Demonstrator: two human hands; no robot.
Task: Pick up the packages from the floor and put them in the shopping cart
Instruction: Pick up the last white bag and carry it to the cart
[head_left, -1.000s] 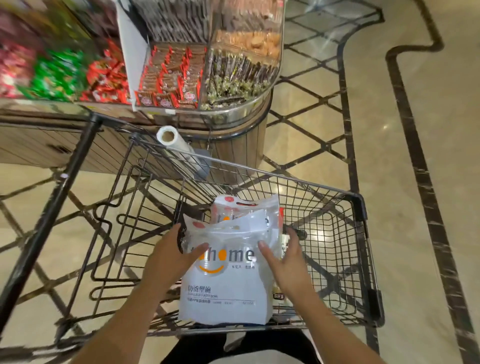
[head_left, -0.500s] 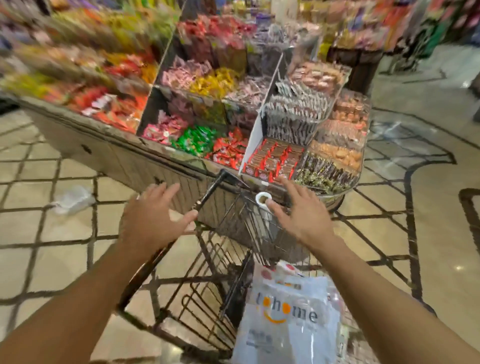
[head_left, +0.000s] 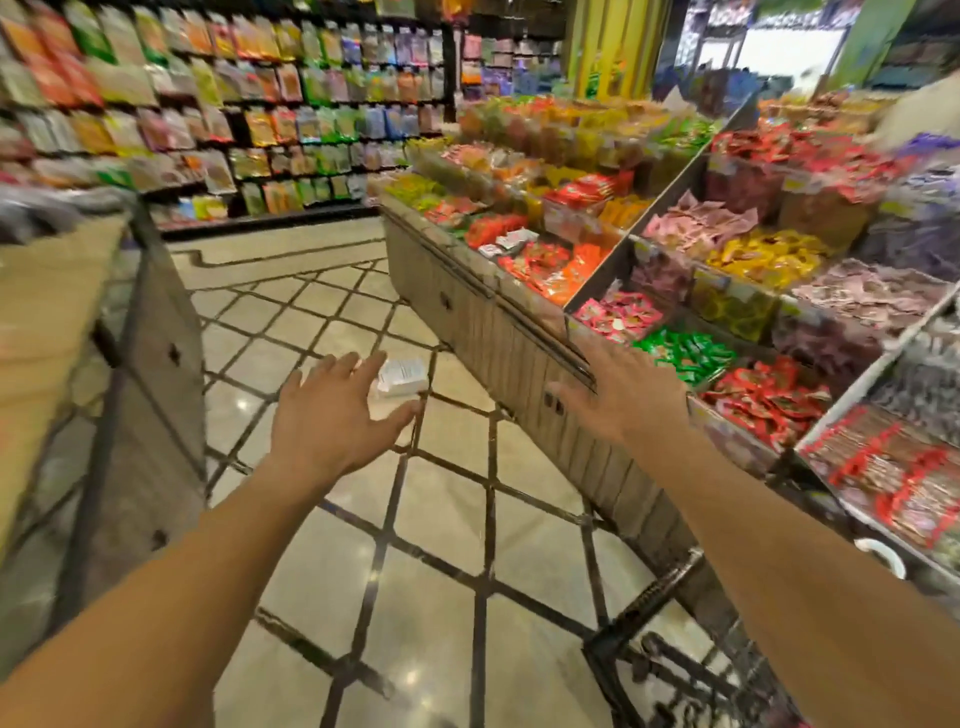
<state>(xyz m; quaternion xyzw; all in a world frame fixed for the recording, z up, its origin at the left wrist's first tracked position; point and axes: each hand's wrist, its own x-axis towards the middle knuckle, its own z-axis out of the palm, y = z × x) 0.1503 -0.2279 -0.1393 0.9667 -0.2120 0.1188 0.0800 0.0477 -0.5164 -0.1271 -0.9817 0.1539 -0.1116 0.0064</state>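
A snack aisle's tiled floor (head_left: 447, 530) is shown; a white package (head_left: 402, 376) lies ahead. Left hand (head_left: 332, 415) and right hand (head_left: 618, 395) are held out spread, empty, presumably for reaching it; the shopping cart (head_left: 670, 639) stands lower right.

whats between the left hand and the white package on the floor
Only bare tiled floor in the head view; the left hand is stretched toward the white package, partly overlapping it in the image.
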